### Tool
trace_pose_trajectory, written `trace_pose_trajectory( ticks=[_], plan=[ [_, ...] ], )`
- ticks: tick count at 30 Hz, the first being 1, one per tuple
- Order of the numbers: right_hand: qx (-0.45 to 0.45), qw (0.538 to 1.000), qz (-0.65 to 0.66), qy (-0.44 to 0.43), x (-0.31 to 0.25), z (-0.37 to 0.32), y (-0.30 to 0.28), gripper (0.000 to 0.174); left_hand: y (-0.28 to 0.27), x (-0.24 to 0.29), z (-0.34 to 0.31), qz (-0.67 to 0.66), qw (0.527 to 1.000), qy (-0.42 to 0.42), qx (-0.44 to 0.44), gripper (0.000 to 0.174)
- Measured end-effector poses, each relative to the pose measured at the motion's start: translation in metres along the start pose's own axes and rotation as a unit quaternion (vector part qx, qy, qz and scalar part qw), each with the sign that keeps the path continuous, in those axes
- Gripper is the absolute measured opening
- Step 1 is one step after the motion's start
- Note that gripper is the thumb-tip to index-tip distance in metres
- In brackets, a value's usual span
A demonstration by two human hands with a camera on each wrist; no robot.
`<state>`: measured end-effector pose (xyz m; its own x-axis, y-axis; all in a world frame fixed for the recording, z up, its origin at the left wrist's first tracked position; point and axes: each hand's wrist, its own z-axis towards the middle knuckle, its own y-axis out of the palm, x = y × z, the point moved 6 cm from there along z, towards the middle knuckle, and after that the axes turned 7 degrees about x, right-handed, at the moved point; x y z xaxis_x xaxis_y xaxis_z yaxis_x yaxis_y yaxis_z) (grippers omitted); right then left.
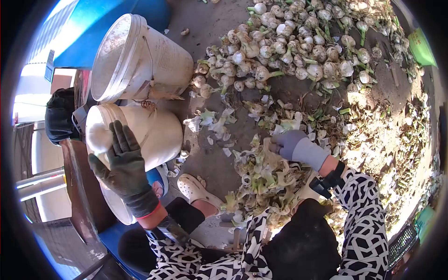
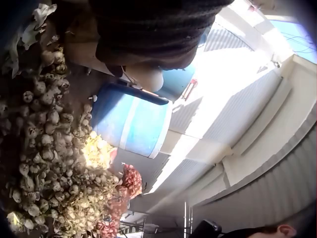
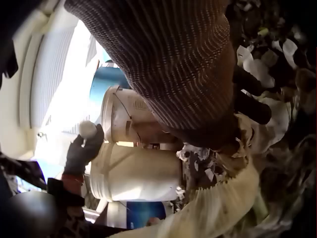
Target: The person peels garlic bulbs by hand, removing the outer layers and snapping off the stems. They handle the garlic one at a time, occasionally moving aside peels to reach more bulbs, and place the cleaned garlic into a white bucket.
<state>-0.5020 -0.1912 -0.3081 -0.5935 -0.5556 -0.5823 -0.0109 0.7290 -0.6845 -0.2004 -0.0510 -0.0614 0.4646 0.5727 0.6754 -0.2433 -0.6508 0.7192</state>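
My left hand [image 1: 121,163], in a dark glove, is raised with fingers extended beside the white buckets. A round white garlic bulb [image 1: 99,137], blurred, lies against its fingers; in the right wrist view the bulb [image 3: 87,130] shows at the fingertips. My right hand [image 1: 294,144], in a grey glove, is low over a heap of peeled husks [image 1: 266,177]. Its bent fingers hold a papery beige husk [image 1: 269,145]. In the right wrist view, the glove cuff hides much of the palm, and dark fingers [image 3: 252,106] reach among pale husks.
Two white buckets, an upper one [image 1: 163,56] and a lower one [image 1: 161,135], lie in view at the left. A large pile of garlic bulbs [image 1: 289,46] covers the ground ahead. A cream clog [image 1: 198,191] stands near the buckets. Behind is a blue barrel [image 2: 131,119].
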Motion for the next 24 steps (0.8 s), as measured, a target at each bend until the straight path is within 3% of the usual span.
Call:
trace_pose_trajectory(
  ticks=[2, 3, 4, 6, 7, 9, 10, 11, 12, 13, 14, 15, 17, 19, 20, 22, 24],
  plan=[
    [0.056, 0.994, -0.004, 0.092, -0.011, 0.028, -0.052, 0.037, -0.007, 0.012, 0.002, 0.015, 1.0, 0.026, 0.008, 0.079],
    [0.102, 0.99, -0.014, 0.095, -0.013, 0.051, -0.06, 0.035, -0.014, 0.0, -0.001, 0.046, 0.999, -0.012, -0.01, 0.074],
    [0.147, 0.984, -0.026, 0.099, -0.009, 0.074, -0.058, 0.033, -0.018, -0.022, -0.005, 0.131, 0.991, -0.022, -0.019, 0.071],
    [0.147, 0.985, -0.059, 0.069, -0.001, 0.114, -0.038, 0.033, -0.019, -0.081, -0.026, 0.324, 0.944, -0.055, -0.034, 0.064],
    [0.151, 0.984, -0.088, 0.044, 0.003, 0.13, -0.026, 0.034, -0.02, -0.108, -0.034, 0.425, 0.901, -0.078, -0.046, 0.06],
    [0.214, 0.977, 0.001, 0.016, 0.021, 0.142, -0.016, 0.037, -0.037, -0.156, -0.044, 0.526, 0.825, -0.002, -0.207, 0.06],
    [0.242, 0.967, 0.075, 0.035, 0.014, 0.119, -0.03, 0.035, -0.032, -0.173, -0.053, 0.613, 0.758, 0.045, -0.22, 0.068],
    [0.287, 0.95, 0.114, 0.04, 0.018, 0.107, -0.031, 0.037, -0.028, -0.19, -0.059, 0.715, 0.609, 0.184, -0.289, 0.072],
    [0.336, 0.931, 0.144, 0.01, 0.016, 0.086, -0.04, 0.039, -0.02, -0.204, -0.067, 0.69, 0.623, 0.187, -0.316, 0.072],
    [0.347, 0.919, 0.189, -0.005, 0.013, 0.065, -0.047, 0.04, -0.015, -0.219, -0.076, 0.643, 0.675, 0.183, -0.311, 0.069],
    [0.325, 0.906, 0.271, 0.021, 0.011, 0.045, -0.051, 0.041, -0.016, -0.237, -0.079, 0.657, 0.674, 0.103, -0.32, 0.064],
    [0.36, 0.888, 0.287, -0.007, 0.01, 0.029, -0.055, 0.042, -0.021, -0.251, -0.083, 0.614, 0.729, 0.044, -0.299, 0.052],
    [0.341, 0.86, 0.375, 0.05, 0.016, -0.009, -0.074, 0.036, 0.004, -0.259, -0.099, 0.625, 0.689, 0.12, -0.346, 0.047],
    [0.383, 0.863, 0.32, 0.079, 0.023, -0.034, -0.078, 0.032, 0.003, -0.28, -0.105, 0.487, 0.784, 0.1, -0.372, 0.05],
    [0.412, 0.865, 0.272, 0.094, 0.027, -0.044, -0.081, 0.027, 0.011, -0.284, -0.113, 0.481, 0.785, 0.097, -0.379, 0.05],
    [0.433, 0.848, 0.294, 0.08, 0.036, -0.056, -0.084, 0.024, 0.028, -0.279, -0.129, 0.548, 0.723, 0.2, -0.371, 0.051],
    [0.468, 0.821, 0.324, 0.046, 0.04, -0.067, -0.089, 0.021, 0.043, -0.277, -0.14, 0.542, 0.715, 0.204, -0.391, 0.051]
  ],
)
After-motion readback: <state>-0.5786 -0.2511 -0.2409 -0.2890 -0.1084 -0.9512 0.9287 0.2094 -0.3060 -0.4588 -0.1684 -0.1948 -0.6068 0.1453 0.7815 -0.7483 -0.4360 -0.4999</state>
